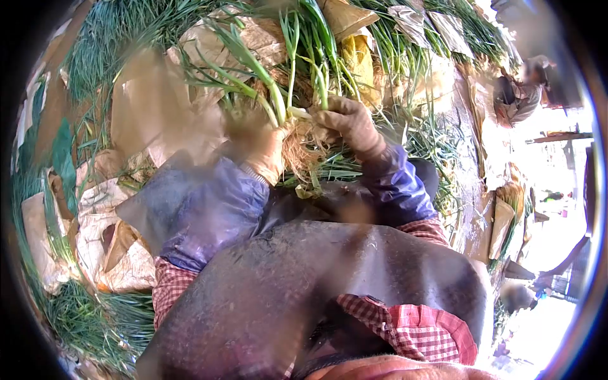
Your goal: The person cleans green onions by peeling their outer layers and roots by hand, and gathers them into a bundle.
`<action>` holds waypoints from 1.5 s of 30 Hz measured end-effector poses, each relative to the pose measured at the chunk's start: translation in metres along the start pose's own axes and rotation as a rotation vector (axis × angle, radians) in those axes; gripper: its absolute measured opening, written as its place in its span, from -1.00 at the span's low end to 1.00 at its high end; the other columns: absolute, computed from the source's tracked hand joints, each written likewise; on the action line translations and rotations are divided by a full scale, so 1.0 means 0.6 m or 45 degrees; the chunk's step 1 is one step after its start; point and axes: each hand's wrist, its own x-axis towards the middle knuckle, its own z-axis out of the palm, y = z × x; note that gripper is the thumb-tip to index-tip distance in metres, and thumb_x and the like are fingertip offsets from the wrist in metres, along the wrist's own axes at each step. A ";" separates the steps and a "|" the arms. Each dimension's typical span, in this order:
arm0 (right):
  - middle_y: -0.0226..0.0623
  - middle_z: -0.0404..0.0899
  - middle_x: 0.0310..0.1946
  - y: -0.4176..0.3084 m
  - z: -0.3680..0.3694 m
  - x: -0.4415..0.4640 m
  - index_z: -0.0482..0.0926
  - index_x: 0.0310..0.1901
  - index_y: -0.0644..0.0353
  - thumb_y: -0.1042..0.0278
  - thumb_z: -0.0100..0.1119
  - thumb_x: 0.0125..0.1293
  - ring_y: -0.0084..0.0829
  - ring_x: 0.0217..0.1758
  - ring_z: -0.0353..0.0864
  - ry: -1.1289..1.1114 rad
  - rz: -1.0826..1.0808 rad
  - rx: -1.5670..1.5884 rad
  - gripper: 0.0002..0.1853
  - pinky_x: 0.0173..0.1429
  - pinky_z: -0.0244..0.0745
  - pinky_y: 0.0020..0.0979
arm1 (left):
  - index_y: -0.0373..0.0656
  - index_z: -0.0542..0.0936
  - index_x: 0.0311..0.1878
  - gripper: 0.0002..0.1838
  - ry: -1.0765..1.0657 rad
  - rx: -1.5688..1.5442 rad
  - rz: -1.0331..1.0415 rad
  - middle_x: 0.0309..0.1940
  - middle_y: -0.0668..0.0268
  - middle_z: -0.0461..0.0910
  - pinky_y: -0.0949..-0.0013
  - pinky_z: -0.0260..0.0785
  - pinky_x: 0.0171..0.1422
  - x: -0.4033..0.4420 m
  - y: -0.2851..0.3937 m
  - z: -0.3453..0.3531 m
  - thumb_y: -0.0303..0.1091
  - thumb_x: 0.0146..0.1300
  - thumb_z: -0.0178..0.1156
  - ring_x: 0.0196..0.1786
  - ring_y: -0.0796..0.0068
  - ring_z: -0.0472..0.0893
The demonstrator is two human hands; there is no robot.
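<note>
Both hands wear tan gloves and meet in front of a dark apron (285, 266). My left hand (269, 155) is closed around the lower ends of green onions (273, 98), their leaves leaning up and left. A smear on the lens blurs part of this hand. My right hand (348, 126) has its fingers closed on the base of another upright green onion (324, 88), close beside the left hand. Pale brown roots (303, 155) hang between the hands, with a bit of yellowish leaf below them.
Heaps of green onions (107, 44) lie at the upper left, with more at the lower left (88, 323). Brown paper pieces (149, 88) and a yellow wrapper (359, 69) lie among them. Another person (522, 98) is at the far right.
</note>
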 end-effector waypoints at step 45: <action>-0.09 0.61 -0.13 0.484 -0.404 -0.448 0.61 -0.08 0.04 -0.15 0.05 0.15 -0.13 0.00 0.58 0.125 1.319 -1.392 -0.52 0.07 0.45 -0.20 | -0.19 0.45 0.15 -0.61 0.201 0.008 -0.347 0.17 0.17 0.42 -0.03 0.28 0.24 -0.060 0.133 0.048 -0.21 0.33 0.01 0.10 0.13 0.47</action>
